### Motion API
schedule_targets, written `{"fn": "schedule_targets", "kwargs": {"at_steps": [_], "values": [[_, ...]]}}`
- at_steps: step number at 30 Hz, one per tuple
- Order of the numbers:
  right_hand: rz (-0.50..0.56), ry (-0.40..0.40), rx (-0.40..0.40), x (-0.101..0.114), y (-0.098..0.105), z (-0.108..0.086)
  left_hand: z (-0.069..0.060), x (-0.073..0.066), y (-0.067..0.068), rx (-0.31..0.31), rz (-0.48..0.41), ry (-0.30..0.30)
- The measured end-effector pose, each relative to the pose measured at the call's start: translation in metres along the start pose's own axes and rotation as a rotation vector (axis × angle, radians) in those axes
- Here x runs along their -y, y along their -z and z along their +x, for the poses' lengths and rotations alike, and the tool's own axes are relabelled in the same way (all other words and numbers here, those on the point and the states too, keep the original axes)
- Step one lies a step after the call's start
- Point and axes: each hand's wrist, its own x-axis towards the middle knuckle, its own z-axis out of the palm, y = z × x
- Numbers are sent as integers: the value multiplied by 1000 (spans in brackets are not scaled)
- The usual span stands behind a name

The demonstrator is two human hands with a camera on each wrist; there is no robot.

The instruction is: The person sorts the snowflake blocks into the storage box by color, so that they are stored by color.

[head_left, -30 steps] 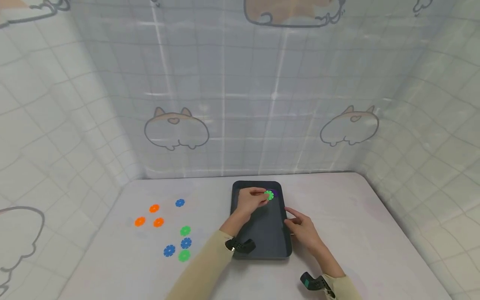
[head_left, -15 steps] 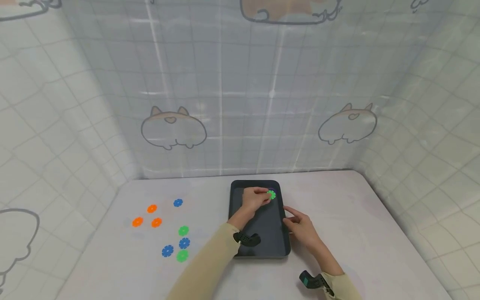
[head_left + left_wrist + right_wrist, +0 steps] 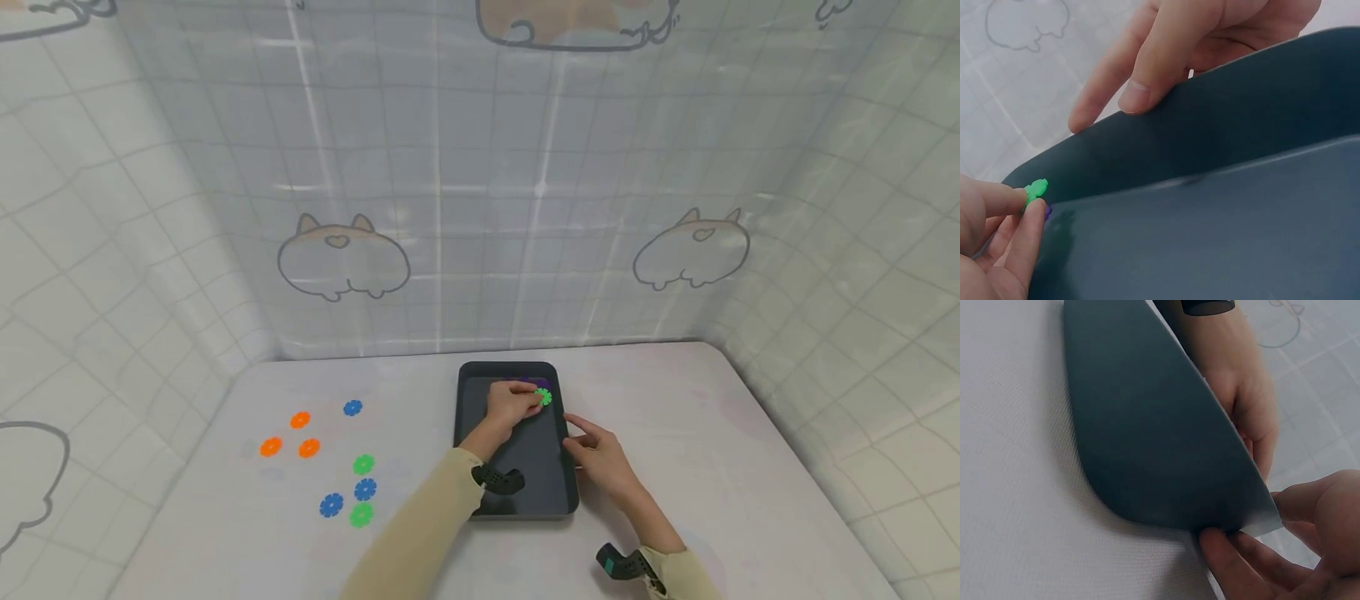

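Note:
My left hand is over the far right part of a dark rectangular tray, pinching a green notched plastic disc between thumb and fingers. A purple piece shows just behind the green disc, mostly hidden; whether the two touch I cannot tell. On the tray's right side, my right hand holds the rim. Its thumb laps over the rim, while other fingers lie against the outer wall in the right wrist view.
Left of the tray, orange discs, blue discs and green discs lie spread flat on the white table. A wall sheet with a grid and cartoon animals stands behind, with similar sheets on both sides.
My left hand has shifted right, then slightly nearer, carrying the green disc. The purple piece was covered half a second ago and shows again. My right hand keeps its place on the rim.

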Motion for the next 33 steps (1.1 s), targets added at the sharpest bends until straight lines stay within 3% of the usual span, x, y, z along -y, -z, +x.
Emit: {"fn": "schedule_targets", "kwargs": {"at_steps": [11, 18, 26, 33], "values": [[1, 6, -1, -3, 0, -2, 1, 7, -3, -18, 40, 3], [-6, 9, -2, -2, 0, 0, 2, 9, -5, -38, 131, -51], [-7, 11, 7, -1, -1, -1, 2, 12, -7, -79, 172, -51], [-10, 11, 4, 1, 0, -1, 5, 13, -8, -122, 275, -83]]}}
